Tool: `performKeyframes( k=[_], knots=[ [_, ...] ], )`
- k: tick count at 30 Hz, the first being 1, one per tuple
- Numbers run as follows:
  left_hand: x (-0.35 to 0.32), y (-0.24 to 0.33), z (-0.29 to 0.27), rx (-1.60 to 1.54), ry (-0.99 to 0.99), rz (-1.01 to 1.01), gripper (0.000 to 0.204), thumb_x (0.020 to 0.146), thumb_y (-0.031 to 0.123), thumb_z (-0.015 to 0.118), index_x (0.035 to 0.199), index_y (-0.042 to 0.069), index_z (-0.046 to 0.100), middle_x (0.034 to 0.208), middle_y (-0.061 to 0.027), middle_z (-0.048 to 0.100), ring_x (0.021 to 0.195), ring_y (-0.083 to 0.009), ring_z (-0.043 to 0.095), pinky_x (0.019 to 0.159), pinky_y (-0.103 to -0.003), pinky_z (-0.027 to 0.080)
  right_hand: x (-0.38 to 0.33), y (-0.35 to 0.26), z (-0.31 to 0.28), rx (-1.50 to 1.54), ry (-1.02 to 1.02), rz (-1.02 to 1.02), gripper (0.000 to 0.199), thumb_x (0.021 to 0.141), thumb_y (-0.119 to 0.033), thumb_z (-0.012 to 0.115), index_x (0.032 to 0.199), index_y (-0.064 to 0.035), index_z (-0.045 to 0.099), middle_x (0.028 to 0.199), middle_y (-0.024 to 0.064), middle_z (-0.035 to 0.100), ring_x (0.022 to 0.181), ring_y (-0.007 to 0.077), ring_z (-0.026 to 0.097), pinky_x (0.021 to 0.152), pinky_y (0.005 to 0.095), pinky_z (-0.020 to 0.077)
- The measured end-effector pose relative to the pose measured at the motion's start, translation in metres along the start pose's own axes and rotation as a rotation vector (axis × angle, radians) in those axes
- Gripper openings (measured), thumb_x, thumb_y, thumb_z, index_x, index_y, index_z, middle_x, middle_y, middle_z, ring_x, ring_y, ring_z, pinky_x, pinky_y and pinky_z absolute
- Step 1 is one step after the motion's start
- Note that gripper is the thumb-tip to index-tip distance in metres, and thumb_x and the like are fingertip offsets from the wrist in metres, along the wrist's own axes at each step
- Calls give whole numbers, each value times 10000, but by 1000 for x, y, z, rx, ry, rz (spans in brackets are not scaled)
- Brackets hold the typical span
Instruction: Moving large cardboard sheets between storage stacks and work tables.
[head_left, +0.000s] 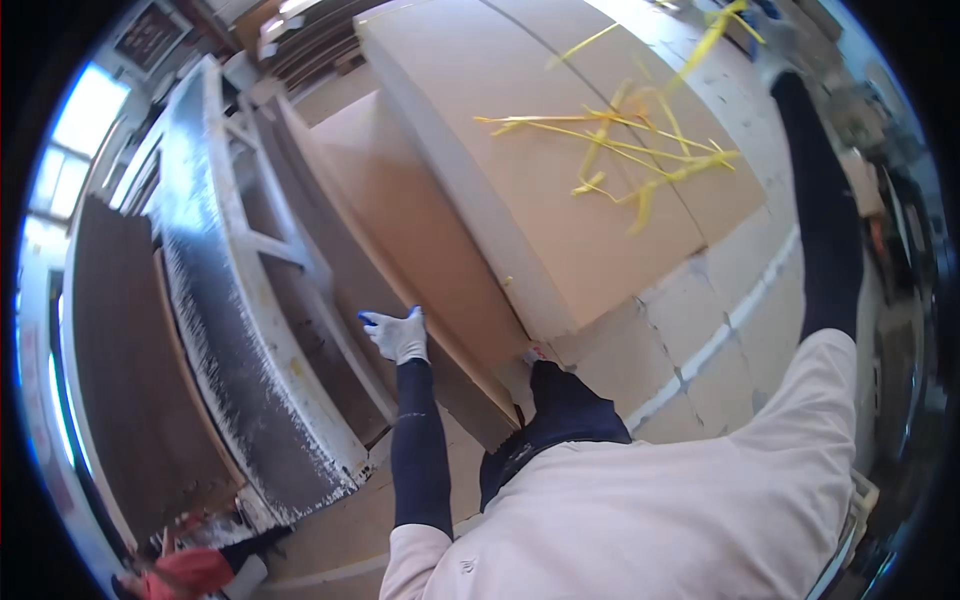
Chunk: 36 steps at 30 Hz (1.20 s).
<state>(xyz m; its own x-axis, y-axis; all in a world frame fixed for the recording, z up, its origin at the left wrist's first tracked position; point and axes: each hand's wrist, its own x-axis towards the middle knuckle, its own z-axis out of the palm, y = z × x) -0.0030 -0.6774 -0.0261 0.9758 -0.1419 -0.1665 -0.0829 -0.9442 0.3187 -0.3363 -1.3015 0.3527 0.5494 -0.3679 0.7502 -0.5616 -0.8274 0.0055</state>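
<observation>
My left hand, in a pale glove with blue fingertips, is open with the fingers spread. It is over the upright edge of a long brown board, and I cannot tell whether it touches. To its right lies a large, thick stack of brown cardboard sheets. A tangle of yellow strapping lies loose on top of the stack. One length of strapping runs to my right hand, stretched far out at the upper right. That gloved hand appears closed on the yellow strapping, though its fingertips are partly cut off.
Left of the boards stands a long machine frame with worn, dark and white paint. Another person in a red top is at the lower left. The tiled floor has a pale stripe. Cluttered shelves line the right edge.
</observation>
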Motion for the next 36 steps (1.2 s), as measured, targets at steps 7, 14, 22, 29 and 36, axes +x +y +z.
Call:
performKeyframes(
  k=[7, 14, 22, 29, 36],
  knots=[
    [0, 7, -14, -36, -21, -69, 1259, 721, 441, 895, 1603, -61, 150, 1536, -322, 388, 1383, -426, 484, 1098, -486, 480, 1, 82, 93, 159, -344, -91, 238, 1002, -130, 595, 1205, -49, 692, 958, 25, 724, 847, 85, 637, 734, 292, 519],
    [-2, 5, -15, -5, 7, -101, 1288, 701, 464, 903, 1603, -65, 152, 1533, -323, 394, 1377, -423, 494, 1091, -478, 484, -62, -17, 130, 63, -1541, 389, 927, 737, 21, 790, 1565, -36, 378, 1104, 160, 715, 680, 200, 703, 522, 360, 610],
    [6, 16, -3, -16, -51, -94, 1307, 684, 453, 911, 1608, -53, 137, 1535, -321, 382, 1404, -419, 455, 1111, -468, 468, 33, -13, 84, -95, -653, -178, 963, 820, -171, 861, 1584, 18, 308, 1453, 283, 537, 1238, 392, 616, 1033, 437, 501],
    [-4, 24, 7, -70, -41, -76, 1318, 681, 463, 904, 1601, -72, 126, 1522, -301, 380, 1376, -407, 460, 1091, -465, 478, -92, -371, 73, 980, -129, 15, 756, 874, -228, 834, 1494, -2, 467, 1533, 218, 488, 1418, 335, 482, 1108, 425, 440],
    [-5, 37, 8, -119, -32, -28, 1287, 654, 431, 912, 1575, -90, 180, 1446, -257, 438, 1337, -396, 484, 1059, -460, 489, -231, -557, 227, 875, -947, 499, 1222, 759, -593, 855, 1560, 116, 265, 1589, 380, 298, 1493, 472, 335, 1210, 455, 335]
  ],
)
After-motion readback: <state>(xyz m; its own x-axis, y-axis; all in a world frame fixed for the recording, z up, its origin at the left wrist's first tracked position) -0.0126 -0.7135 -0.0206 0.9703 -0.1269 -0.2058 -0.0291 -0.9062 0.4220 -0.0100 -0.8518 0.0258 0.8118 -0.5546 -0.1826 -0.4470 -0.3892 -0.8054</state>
